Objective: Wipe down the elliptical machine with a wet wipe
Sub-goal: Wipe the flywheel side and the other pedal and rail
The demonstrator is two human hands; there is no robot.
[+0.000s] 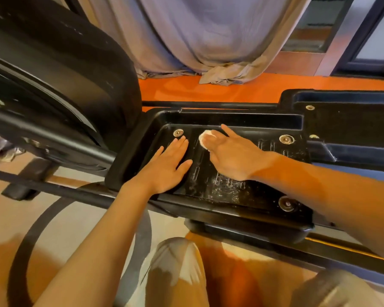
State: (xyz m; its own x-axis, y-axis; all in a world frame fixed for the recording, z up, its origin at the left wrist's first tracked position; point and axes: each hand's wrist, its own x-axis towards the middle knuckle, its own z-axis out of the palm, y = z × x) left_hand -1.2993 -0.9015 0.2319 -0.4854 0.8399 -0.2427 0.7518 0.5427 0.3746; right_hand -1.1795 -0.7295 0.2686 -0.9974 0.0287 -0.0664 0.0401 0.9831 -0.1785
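Right hand [228, 151] reaching into pedal tray [231, 120], fingers clamped on wet wipe [205, 138], index extended. Left hand [169, 167] lying flat, fingers straight, beside it. No legible writing.

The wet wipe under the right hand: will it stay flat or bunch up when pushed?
The wet wipe is probably floppy: it already sits balled under the right hand. It looks light and likely slides easily on the smooth black pedal.
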